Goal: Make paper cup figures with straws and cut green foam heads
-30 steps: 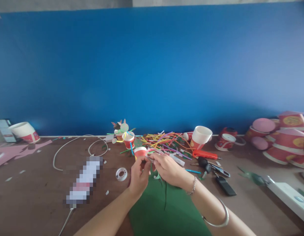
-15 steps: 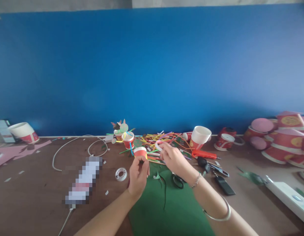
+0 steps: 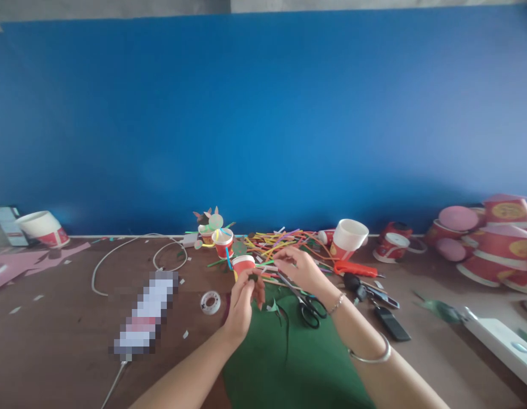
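Note:
Between the fingertips of my left hand [image 3: 243, 304] is a small dark green piece [image 3: 252, 278], in front of a red and white paper cup [image 3: 243, 263]. My right hand [image 3: 304, 271] hangs over the pile of coloured sticks [image 3: 274, 241], thumb and fingers pinched together; a small whitish bit shows near its fingertips, too small to make out. Black-handled scissors [image 3: 310, 312] lie on the green sheet [image 3: 289, 358] below my right hand. A white tape roll [image 3: 210, 303] rests on the table left of my left hand.
Further right are a large paper cup [image 3: 348, 238], an orange cutter [image 3: 359, 268], keys with a black fob [image 3: 391, 324] and a white tool [image 3: 502, 346]. Stacked red cups [image 3: 497, 250] stand at the far right. A blurred phone-like object [image 3: 146, 312] lies left.
My right hand no longer has the white ring at its fingertips. The fingers of my left hand have spread a little, showing the dark green piece. The scissors are more exposed.

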A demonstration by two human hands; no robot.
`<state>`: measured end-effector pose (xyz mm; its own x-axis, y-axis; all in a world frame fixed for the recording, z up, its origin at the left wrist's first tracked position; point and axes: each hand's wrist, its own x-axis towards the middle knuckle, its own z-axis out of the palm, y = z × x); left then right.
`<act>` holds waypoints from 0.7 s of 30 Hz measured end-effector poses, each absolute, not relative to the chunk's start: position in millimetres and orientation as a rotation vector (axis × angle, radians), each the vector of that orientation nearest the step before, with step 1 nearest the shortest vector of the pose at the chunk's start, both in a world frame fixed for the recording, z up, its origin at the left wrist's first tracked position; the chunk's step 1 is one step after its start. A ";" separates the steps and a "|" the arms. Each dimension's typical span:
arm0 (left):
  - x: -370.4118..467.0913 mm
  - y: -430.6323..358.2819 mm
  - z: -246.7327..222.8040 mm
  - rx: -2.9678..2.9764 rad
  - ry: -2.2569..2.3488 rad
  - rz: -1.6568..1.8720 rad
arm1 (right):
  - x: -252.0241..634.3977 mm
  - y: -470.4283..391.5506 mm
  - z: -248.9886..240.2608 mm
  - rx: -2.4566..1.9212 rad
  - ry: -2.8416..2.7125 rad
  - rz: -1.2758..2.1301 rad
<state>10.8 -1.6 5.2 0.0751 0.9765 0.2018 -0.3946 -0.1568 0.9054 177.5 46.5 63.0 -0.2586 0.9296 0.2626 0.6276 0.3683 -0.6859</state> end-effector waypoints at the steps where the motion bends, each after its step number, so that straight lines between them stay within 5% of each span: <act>1: 11.1 -1.1 4.7 1.079 0.724 1.423 | 173.6 43.0 65.4 -1.230 -1.977 0.732; 6: 12.4 -0.4 3.8 1.096 0.690 1.433 | 161.6 33.7 67.5 -1.059 -1.975 0.723; 15: 19.5 -5.2 8.0 1.147 0.680 1.440 | 147.9 17.2 72.5 -1.185 -2.119 -0.069; 21: 20.9 -6.0 17.8 1.165 0.855 1.433 | 145.1 7.8 80.2 -1.190 -2.101 -0.058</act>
